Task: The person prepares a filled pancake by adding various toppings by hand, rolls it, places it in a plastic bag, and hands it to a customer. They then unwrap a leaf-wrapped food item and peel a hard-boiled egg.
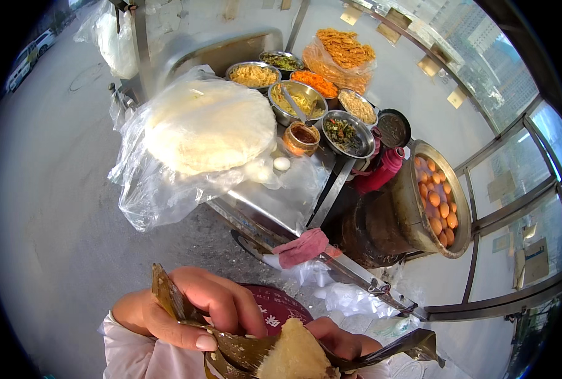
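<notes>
A sticky rice dumpling [294, 353] lies in its partly unwrapped brown leaf wrapper [243, 351], low in the head view. My left hand [205, 308] pinches the wrapper's left part between thumb and fingers. To the right of the rice, my right hand [340, 338] is closed around the wrapper and dumpling; its lower part is hidden. A dark, folded leaf end [411, 343] sticks out to the right beyond that hand. The dumpling's lower part is cut off by the picture's edge.
A metal cart top [281, 208] holds plastic-covered flatbreads [210, 128], bowls of fillings [297, 102], a sauce jar [302, 139] and a white egg [281, 164]. To the right stand a pink bottle [383, 173] and a pot of brown eggs [404, 218]. A pink cloth [302, 248] hangs at the cart's edge.
</notes>
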`<state>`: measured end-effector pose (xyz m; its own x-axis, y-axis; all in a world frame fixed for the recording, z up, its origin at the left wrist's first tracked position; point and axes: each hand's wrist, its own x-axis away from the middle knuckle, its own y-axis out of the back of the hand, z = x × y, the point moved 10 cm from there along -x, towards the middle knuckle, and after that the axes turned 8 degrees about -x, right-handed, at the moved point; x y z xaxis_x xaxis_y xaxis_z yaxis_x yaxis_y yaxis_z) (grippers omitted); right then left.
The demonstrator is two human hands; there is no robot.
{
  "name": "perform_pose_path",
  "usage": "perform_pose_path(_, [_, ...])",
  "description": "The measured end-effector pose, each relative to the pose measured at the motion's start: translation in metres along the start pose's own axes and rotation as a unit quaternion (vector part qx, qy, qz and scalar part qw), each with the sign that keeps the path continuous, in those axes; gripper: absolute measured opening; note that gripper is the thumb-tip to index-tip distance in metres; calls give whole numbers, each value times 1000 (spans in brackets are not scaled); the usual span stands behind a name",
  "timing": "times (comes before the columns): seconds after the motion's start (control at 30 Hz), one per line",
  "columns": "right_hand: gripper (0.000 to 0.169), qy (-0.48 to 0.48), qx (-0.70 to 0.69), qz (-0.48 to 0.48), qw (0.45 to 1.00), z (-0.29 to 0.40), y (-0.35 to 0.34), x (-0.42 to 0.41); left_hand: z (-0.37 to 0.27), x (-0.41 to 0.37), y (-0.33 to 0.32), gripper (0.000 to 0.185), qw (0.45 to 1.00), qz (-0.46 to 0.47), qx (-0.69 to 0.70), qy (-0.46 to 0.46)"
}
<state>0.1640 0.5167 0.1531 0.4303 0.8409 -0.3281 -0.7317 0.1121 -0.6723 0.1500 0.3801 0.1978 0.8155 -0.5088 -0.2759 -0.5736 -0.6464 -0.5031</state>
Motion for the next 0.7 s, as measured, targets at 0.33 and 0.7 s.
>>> perform_pose_path(0.33, [33,160,113,243,950,8,-20,-15,-6,-5,-18,15,988,128,45,68])
perform_pose_path(0.7, [12,135,132,188,964,-1,-33,-19,-43,13,-15,17,979,173,-89,-56])
